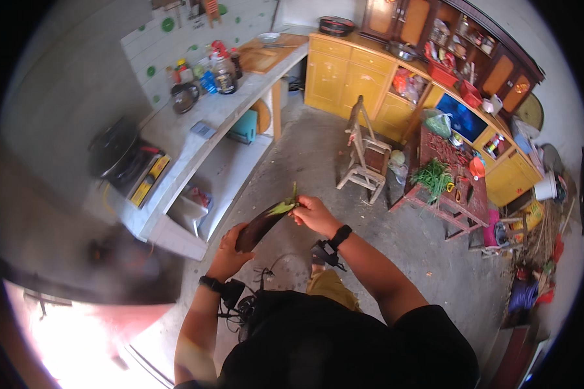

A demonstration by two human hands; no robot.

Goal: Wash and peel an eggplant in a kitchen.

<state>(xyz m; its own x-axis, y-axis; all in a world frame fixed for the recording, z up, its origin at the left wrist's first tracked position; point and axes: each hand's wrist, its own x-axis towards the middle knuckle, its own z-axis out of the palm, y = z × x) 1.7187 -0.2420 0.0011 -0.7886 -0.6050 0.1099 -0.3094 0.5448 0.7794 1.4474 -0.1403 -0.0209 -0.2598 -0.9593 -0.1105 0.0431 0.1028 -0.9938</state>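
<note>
A long dark purple eggplant (262,228) hangs in the air before me, above the concrete floor. My left hand (230,254) is wrapped around its lower, rounded end. At the upper end my right hand (316,214) pinches the green calyx (282,207), with the stem rising beyond the fingers. The fruit lies at a slant between both hands, its stem end to the upper right. Both wrists carry dark straps with small devices.
A counter (202,150) on the left bears a dark pot (114,148), bottles (224,75) and a cutting board (267,54). Ahead stands a wooden chair (365,153). To the right, a low red table (426,146) holds green leafy vegetables (432,179), red peppers and scissors (458,194).
</note>
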